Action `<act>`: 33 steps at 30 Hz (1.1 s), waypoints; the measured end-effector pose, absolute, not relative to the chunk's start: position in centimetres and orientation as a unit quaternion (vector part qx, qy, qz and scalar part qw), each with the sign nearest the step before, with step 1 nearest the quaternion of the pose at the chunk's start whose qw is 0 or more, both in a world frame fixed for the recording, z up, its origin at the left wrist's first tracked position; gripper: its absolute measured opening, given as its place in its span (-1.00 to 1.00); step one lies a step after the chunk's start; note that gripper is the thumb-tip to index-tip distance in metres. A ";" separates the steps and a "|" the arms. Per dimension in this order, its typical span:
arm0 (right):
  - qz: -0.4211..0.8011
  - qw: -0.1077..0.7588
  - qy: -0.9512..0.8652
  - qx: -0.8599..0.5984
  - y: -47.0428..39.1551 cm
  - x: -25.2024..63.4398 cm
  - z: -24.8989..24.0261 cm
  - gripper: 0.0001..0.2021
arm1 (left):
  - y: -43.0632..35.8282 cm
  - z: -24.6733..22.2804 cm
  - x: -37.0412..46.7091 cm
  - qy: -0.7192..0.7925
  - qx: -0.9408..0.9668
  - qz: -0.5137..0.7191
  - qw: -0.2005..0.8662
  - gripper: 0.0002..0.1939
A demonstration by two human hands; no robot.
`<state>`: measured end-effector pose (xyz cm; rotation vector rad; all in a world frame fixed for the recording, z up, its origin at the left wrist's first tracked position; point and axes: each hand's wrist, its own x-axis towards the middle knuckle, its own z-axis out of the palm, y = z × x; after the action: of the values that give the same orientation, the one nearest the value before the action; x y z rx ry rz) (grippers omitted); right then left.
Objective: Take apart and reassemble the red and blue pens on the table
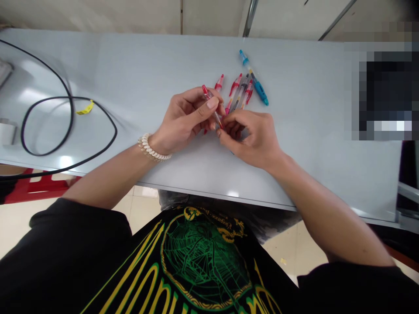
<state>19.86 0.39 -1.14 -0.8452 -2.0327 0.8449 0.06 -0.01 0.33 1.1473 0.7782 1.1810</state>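
Observation:
A clear pen with a red top (205, 90) is held between my two hands, tilted, its top pointing up and to the left. My left hand (193, 113) grips its barrel between thumb and fingers. At the lower end, the fingertips of my right hand (250, 137) pinch the pen near a red part. Just beyond my hands lie several pens: a red one (219, 82), another red pen (235, 85), a clear and dark pen (242, 89) and a further red pen (248, 92). A blue pen (260, 90) rests at their right. My fingers partly hide the nearer pens.
The pale table (131, 61) runs up to a wall at the back. A black cable (113, 117) with a yellow tag (85, 108) loops over its left side. A white object (7, 132) stands at the left edge. A blurred dark shape (386, 91) is at the right.

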 end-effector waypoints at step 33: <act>0.306 0.357 -0.813 -0.344 0.5 20.0 -1.2 -0.88 | -0.3 0.1 0.4 0.353 0.507 0.492 0.613 -0.71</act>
<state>19.98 0.49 -1.21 -0.8879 -2.0988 0.7890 0.39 -0.27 0.12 1.1695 0.8131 1.1351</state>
